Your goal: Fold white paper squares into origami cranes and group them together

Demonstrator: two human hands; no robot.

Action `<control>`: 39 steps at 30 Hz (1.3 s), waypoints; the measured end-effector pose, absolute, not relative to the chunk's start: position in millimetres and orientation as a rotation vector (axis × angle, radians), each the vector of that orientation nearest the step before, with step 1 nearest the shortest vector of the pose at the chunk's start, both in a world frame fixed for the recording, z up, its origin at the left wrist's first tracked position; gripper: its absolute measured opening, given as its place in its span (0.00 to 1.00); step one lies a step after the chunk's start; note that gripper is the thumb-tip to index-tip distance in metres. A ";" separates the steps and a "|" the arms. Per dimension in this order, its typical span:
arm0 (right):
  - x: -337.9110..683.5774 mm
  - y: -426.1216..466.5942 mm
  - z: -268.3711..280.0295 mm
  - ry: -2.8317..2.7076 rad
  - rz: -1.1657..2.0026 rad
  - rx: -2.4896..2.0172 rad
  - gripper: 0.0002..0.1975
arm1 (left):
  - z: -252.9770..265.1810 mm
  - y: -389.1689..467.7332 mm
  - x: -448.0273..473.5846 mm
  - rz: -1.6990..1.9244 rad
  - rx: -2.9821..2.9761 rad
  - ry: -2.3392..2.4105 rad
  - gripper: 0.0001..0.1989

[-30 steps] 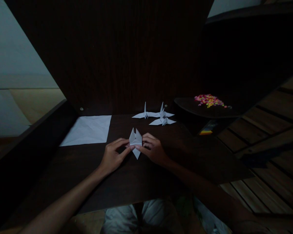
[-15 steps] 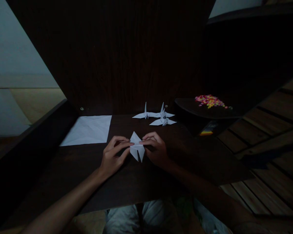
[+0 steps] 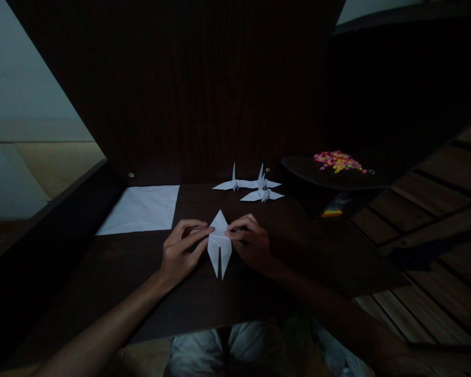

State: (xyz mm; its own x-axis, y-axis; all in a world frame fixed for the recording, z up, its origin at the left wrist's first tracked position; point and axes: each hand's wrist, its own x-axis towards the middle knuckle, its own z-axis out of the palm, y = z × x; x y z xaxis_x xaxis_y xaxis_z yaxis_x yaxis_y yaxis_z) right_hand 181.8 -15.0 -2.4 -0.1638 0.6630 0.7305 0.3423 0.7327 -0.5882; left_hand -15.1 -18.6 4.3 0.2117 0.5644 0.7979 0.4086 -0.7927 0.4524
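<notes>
A half-folded white paper figure (image 3: 220, 244), a narrow kite shape with two points toward me, lies on the dark wooden desk (image 3: 141, 272). My left hand (image 3: 180, 251) pinches its left edge with thumb and forefinger. My right hand (image 3: 251, 242) pinches its right edge at the same height. Both hands rest low over the desk top.
A flat white paper sheet (image 3: 141, 209) lies at the back left. Several finished paper cranes (image 3: 255, 187) stand at the back middle. A dark raised shelf (image 3: 337, 180) at the right carries a heap of small coloured pieces (image 3: 336, 161). A dark wooden panel rises behind the desk.
The paper figure has been turned over and flattened: its two points, up a second ago, now lie toward me. Both hands kept their pinch and shifted slightly.
</notes>
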 end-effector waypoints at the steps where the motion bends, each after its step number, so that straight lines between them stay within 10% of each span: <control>1: 181.5 -15.0 -1.5 -1.749 0.402 -0.784 0.07 | 5.0 -19.2 -14.6 1.643 2.326 0.952 0.13; 14: 176.4 -6.2 -10.6 -1.353 1.228 -0.857 0.13 | 8.4 -21.3 -12.1 1.614 2.316 0.873 0.09; 39: 176.3 -3.9 -3.4 -1.360 1.272 -0.986 0.14 | 2.8 -10.9 -10.2 1.208 1.591 1.102 0.13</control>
